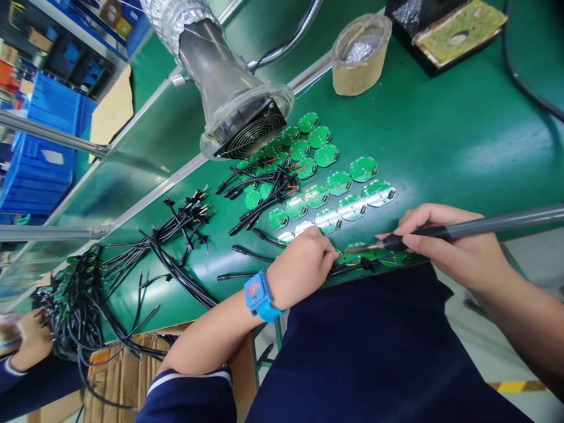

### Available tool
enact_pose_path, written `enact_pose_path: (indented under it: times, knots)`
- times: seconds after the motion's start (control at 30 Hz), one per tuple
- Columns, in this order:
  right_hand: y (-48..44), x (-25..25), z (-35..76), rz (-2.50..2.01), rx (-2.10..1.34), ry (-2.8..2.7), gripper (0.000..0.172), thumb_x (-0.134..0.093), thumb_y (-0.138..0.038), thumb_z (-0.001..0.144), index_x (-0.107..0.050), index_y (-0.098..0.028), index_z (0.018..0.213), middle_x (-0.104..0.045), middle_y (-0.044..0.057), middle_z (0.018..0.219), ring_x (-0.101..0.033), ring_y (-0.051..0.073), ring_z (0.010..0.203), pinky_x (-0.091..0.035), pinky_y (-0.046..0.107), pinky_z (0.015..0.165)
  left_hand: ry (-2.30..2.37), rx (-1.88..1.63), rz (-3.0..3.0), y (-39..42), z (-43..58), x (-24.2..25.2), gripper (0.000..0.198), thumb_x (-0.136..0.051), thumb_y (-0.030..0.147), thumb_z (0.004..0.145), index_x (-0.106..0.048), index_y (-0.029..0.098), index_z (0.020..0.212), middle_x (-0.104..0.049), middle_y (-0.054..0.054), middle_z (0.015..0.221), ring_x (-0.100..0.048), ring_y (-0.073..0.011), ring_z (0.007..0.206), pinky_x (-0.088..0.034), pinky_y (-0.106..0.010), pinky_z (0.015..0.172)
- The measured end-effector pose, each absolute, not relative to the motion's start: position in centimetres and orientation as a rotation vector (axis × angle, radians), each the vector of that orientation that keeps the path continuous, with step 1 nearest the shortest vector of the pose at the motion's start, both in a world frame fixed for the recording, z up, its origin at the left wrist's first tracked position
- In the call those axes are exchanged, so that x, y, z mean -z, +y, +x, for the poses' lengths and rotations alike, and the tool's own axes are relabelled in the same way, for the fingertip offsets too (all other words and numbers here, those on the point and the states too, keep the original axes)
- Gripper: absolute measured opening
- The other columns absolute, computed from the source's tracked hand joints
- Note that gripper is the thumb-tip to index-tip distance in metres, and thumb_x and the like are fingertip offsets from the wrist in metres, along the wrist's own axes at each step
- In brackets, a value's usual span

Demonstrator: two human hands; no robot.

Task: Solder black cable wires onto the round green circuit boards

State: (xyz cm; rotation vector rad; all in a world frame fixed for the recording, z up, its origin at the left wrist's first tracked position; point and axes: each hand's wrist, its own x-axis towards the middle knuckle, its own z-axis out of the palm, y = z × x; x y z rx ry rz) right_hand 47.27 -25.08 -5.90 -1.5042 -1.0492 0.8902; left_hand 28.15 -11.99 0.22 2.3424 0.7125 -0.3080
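Past the right fingers [416, 220], the table [440, 135] has room. Past the left fingers [326, 258], green boards [316, 195], black wires [277, 183] and a fan [255, 129] block the way.

Circuit boards [317, 195] in rows on workbench [440, 129] = clock centre. Left hand [304, 258] at 6. Right hand [467, 258] between 3 and 4, soldering iron [497, 223] in it, tip toward 9. Short cables [267, 202] at 9, partly over boards; cable bundle [171, 229] farther out at 9. Fume hood [233, 70] between 10 and 11, tape roll [359, 76] near 1, sponge [480, 26] toward 2.
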Motion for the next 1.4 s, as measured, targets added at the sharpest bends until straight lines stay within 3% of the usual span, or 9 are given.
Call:
enact_pose_path:
  times: [0.2, 0.43, 0.67, 1.1, 1.4]
  knots:
    - [-24.7, 5.0, 47.2, -1.518, -0.908, -1.093, 0.013, -0.061, -0.031, 0.077, -0.060, -0.019, 0.074, -0.064, 0.001, 0.070, -0.059, 0.014, 0.063, -0.043, 0.024, 0.052, 0.671, 0.103, 2.241, -12.3, 26.9, -0.1, 0.010, -0.053, 0.017, 0.086, -0.062, 0.015, 0.081, -0.058, -0.005, 0.082, -0.055, -0.0159, 0.083, -0.048, -0.031, 0.079]
    - [-24.6, 5.0, 47.1, -1.552, -0.865, -1.156, 0.010, -0.060, -0.031, 0.076, -0.062, -0.021, 0.074, -0.066, 0.000, 0.071, -0.060, 0.014, 0.062, -0.045, 0.024, 0.052, 0.580, 0.097, 2.199, -11.5, 26.2, 0.7, 0.011, -0.054, 0.015, 0.086, -0.064, 0.016, 0.082, -0.059, -0.005, 0.085, -0.056, -0.0144, 0.083, -0.048, -0.029, 0.079]
    - [-24.8, 5.2, 47.1, -1.558, -0.861, -1.192, 0.012, -0.061, -0.032, 0.077, -0.063, -0.020, 0.077, -0.066, 0.001, 0.073, -0.060, 0.015, 0.063, -0.046, 0.025, 0.053, 0.774, -0.076, 2.301, -13.9, 26.0, 1.0, 0.016, -0.048, 0.017, 0.089, -0.062, 0.014, 0.084, -0.054, -0.007, 0.087, -0.053, -0.0152, 0.082, -0.048, -0.030, 0.077]
    - [-25.0, 5.5, 47.2, -1.536, -0.900, -1.172, 0.012, -0.062, -0.032, 0.077, -0.063, -0.020, 0.078, -0.066, 0.002, 0.075, -0.061, 0.016, 0.065, -0.045, 0.025, 0.055, 0.772, 0.062, 2.428, -14.4, 26.2, 0.7, 0.023, -0.042, 0.020, 0.092, -0.062, 0.013, 0.083, -0.051, -0.007, 0.085, -0.051, -0.0167, 0.080, -0.048, -0.033, 0.076]
    - [-25.5, 6.9, 47.1, -1.431, -0.825, -0.874, 0.008, -0.064, -0.029, 0.077, -0.062, -0.022, 0.079, -0.059, 0.001, 0.078, -0.054, 0.013, 0.066, -0.039, 0.026, 0.059, 0.750, 0.140, 2.501, -14.5, 26.6, 0.4, 0.026, -0.037, 0.019, 0.093, -0.058, 0.012, 0.078, -0.049, -0.007, 0.082, -0.049, -0.0154, 0.075, -0.049, -0.031, 0.072]
